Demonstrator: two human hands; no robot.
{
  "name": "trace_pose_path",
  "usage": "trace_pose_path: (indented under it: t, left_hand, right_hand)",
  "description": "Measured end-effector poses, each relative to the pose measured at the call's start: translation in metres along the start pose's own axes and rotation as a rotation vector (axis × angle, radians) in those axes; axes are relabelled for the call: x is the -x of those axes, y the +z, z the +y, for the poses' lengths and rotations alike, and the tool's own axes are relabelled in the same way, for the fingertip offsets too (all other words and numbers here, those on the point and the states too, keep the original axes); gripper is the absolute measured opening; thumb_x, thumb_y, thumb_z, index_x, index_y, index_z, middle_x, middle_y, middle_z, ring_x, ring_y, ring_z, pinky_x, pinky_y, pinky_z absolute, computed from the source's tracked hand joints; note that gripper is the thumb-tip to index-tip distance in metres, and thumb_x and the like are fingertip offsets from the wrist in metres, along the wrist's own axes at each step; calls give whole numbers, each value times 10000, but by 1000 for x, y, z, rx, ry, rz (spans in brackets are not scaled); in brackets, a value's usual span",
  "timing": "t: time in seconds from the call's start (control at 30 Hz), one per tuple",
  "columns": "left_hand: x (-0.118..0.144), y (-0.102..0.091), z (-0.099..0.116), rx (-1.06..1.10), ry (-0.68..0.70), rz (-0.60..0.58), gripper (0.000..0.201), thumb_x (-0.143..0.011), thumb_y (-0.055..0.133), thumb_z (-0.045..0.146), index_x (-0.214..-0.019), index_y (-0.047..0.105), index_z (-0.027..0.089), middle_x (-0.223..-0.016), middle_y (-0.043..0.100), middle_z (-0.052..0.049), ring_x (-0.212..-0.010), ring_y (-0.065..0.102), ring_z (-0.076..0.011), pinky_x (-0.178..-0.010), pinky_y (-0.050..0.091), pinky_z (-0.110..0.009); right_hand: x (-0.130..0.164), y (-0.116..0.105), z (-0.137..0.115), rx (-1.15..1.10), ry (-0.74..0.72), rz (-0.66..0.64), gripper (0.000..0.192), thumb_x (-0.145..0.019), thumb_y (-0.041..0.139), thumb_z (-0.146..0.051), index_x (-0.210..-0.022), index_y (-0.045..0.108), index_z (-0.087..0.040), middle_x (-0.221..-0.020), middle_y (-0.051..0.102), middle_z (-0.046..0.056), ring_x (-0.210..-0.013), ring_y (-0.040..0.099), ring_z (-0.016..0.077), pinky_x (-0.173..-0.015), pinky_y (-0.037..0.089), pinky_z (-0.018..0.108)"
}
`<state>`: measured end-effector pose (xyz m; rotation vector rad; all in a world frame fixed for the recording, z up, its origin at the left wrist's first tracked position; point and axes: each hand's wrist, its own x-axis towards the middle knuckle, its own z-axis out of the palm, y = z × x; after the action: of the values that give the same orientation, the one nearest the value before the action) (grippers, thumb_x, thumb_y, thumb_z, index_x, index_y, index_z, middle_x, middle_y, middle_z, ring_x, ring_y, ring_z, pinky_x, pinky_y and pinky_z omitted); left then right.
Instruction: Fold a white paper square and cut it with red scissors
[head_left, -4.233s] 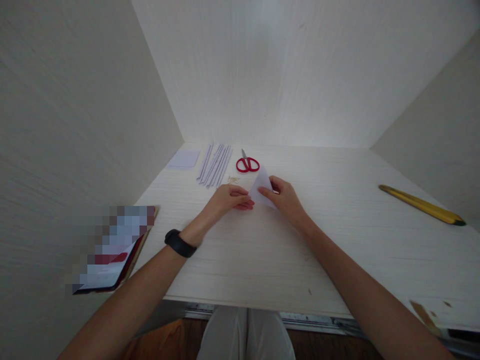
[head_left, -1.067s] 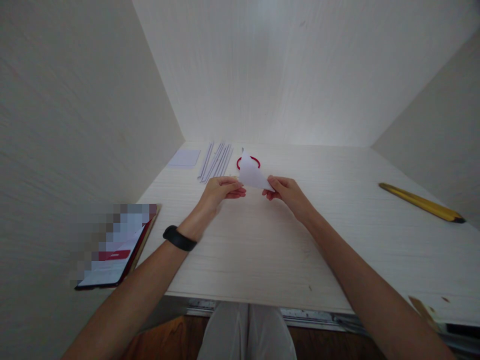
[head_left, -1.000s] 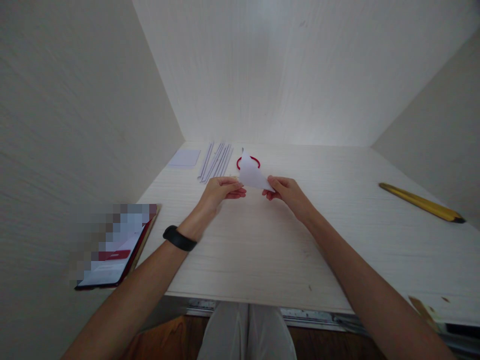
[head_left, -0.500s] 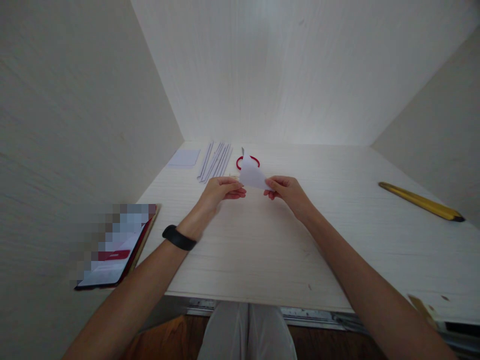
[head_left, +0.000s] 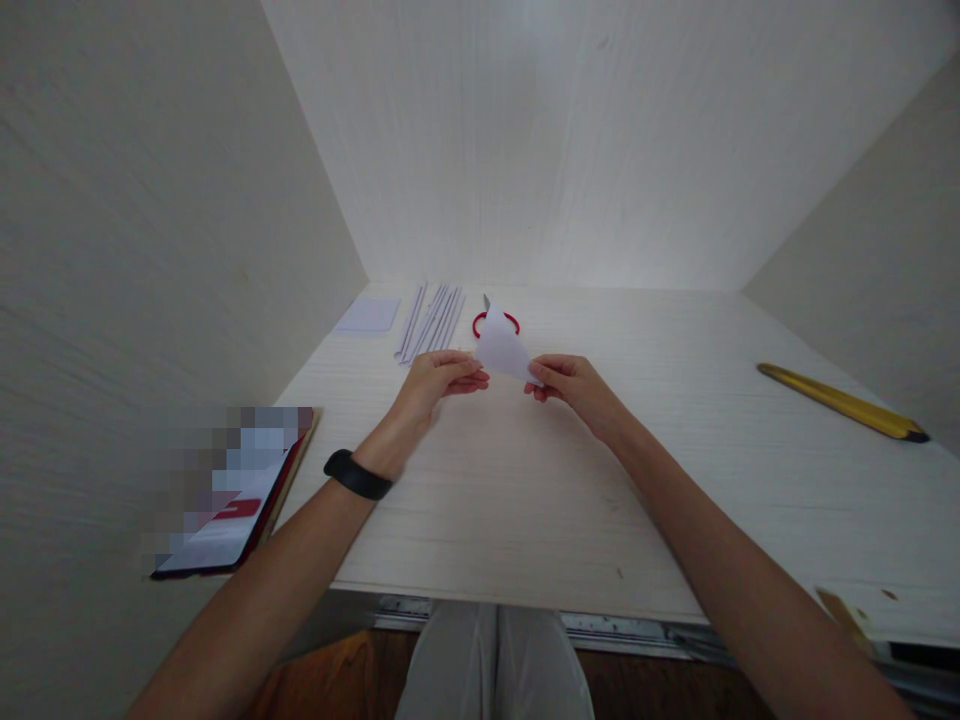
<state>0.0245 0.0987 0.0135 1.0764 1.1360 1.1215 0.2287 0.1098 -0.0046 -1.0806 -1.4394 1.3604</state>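
Between my two hands a small white piece of paper (head_left: 502, 347) is held up above the table, with one corner pointing away from me. My left hand (head_left: 450, 374) pinches its left corner between thumb and fingers. The right corner is gripped by my right hand (head_left: 559, 376), thumb on top. Just behind the paper lie scissors (head_left: 512, 321) with red handles; the paper covers part of them. To the left of the scissors are several folded white paper strips (head_left: 435, 322) set side by side.
A flat white paper sheet (head_left: 369, 315) lies at the back left. A phone or tablet (head_left: 232, 500), partly blurred, rests at the left edge. On the right lies a yellow utility knife or similar tool (head_left: 840, 400). Walls enclose the white table (head_left: 525, 500) at the back and sides.
The paper has tilted slightly and shifted a little to the left. Both hands keep hold of it and have barely moved.
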Motion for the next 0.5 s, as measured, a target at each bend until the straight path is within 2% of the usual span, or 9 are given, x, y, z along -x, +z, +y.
trace_pose_path:
  t: [0.17, 0.3, 0.4, 0.5]
  left_hand:
    - [-1, 0, -2, 18, 38, 7, 150, -663, 727, 233, -720, 658, 114, -696, 707, -46, -673, 681, -151, -759, 548, -297]
    - [-3, -3, 0, -64, 99, -12, 153, -687, 708, 252, -736, 644, 122, -674, 704, -38, -647, 677, -146, -720, 554, -291]
    - [-5, -3, -1, -184, 98, -98, 122, -690, 696, 227, -712, 633, 124, -640, 693, -32, -603, 667, -139, -649, 550, -267]
    - [-5, -1, -2, -308, 107, -205, 87, -695, 678, 193, -674, 623, 129, -607, 674, -21, -573, 658, -132, -612, 547, -254]
  right_hand:
    - [-1, 0, 1, 17, 26, -44, 307, -694, 698, -439, -754, 681, -138, -658, 673, 43, -553, 577, 114, -608, 486, 278]
    - [-3, 0, 3, 113, -37, -114, 287, -719, 687, -413, -793, 700, -136, -778, 716, 70, -711, 641, 155, -723, 494, 303]
    - [-2, 3, 1, 75, -108, -103, 306, -729, 687, -390, -926, 691, -156, -984, 721, 83, -858, 651, 177, -781, 492, 310]
    - [0, 5, -2, 28, -88, -83, 326, -724, 691, -381, -964, 675, -162, -1023, 717, 90, -876, 654, 190, -753, 502, 314]
